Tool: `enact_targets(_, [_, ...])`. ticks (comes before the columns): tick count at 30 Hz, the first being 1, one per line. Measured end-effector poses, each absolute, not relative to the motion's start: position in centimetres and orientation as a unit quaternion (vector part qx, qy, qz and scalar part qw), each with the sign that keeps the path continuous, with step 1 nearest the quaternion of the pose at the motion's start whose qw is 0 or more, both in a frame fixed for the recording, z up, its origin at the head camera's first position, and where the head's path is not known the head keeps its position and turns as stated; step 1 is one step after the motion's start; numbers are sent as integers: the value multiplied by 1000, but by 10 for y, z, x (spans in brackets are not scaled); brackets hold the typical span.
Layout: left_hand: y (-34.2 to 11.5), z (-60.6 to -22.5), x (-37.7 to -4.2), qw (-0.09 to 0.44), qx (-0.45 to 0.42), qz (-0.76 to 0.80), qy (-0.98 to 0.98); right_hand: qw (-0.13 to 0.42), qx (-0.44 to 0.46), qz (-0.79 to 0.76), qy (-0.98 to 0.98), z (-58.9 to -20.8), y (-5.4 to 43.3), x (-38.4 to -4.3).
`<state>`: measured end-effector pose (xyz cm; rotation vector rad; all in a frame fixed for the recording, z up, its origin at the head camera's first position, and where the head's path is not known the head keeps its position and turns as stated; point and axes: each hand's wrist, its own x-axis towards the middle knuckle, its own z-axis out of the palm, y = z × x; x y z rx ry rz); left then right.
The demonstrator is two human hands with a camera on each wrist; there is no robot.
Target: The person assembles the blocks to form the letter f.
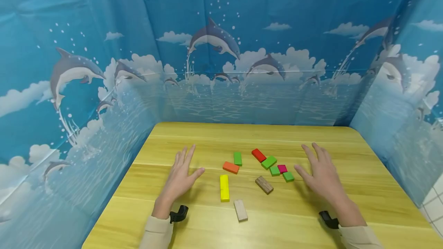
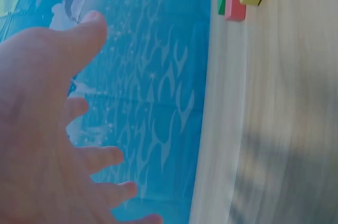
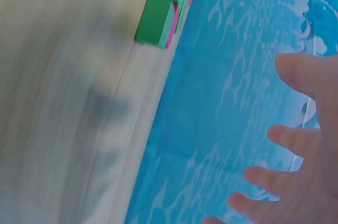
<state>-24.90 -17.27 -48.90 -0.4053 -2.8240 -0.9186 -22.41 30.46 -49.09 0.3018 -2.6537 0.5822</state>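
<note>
My left hand hovers over the left part of the table with its fingers spread, holding nothing. The yellow block and the orange block are the things nearest to it. On the other side, my right hand is also spread and bare, just right of a small green block. Between the hands lie a brown wooden block, a pale wooden block, a red block, a magenta block and several more green blocks.
The blocks lie on a yellow wood-grain table. A blue curtain printed with dolphins surrounds it at the back and sides. Black wrist straps sit on both wrists. White tiles show at the far right.
</note>
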Motion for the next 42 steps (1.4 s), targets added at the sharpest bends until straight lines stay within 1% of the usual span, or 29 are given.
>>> enact_targets(8, [-168, -487, -245, 70, -194, -346, -915, 201, 158, 258, -932, -485, 283, -222])
enact_targets(13, [-159, -484, -239, 51, -209, -359, -908, 174, 170, 263, -934, -485, 268, -221])
enact_targets(21, [-143, -486, -229, 44, -241, -370, -896, 142, 203, 271, -930, -488, 241, -215])
enact_targets(25, [-135, -487, -222, 29, -256, -362, -896, 125, 220, 280, -926, -489, 227, -209])
enact_targets(28, [-129, -489, -217, 17, -266, -357, -895, 102, 225, 290, -925, -489, 218, -205])
enact_targets(32, [-120, -493, -210, 3, -265, -349, -899, 82, 230, 298, -923, -489, 208, -201])
enact_targets(37, [-109, -501, -202, 2, -257, -344, -903, 66, 248, 306, -917, -494, 198, -195])
enact_targets(42, [-101, -506, -198, 6, -253, -338, -906, 25, 260, 321, -911, -501, 188, -190])
